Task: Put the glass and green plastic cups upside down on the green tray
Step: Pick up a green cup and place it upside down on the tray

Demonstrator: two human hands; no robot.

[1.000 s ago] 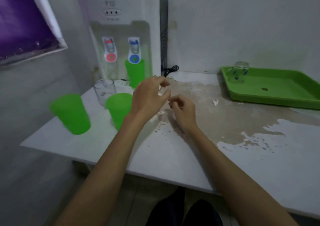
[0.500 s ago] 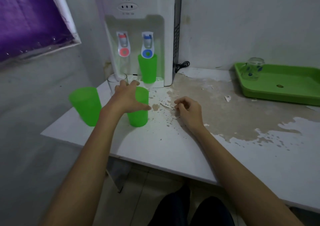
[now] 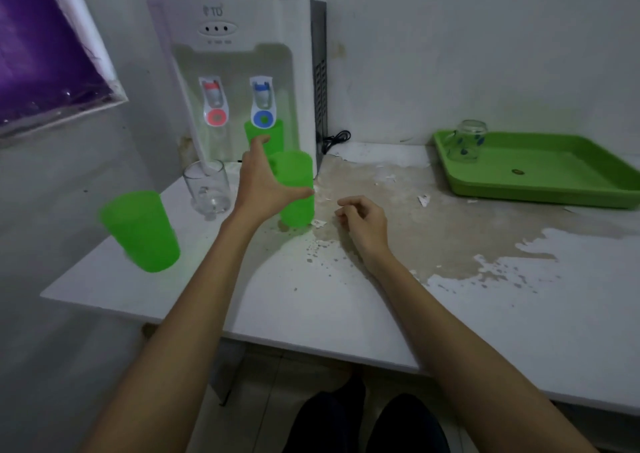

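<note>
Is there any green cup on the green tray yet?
No, the green tray holds only an upside-down spotted glass; no green cup stands on it.

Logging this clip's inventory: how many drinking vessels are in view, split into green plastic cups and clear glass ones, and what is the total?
Green plastic cups: 3 (table's left end, in the left hand grip, under the dispenser's blue tap)
Clear glass: 2 (plain glass on the table, dotted glass upside down on the green tray)
Total: 5
</note>
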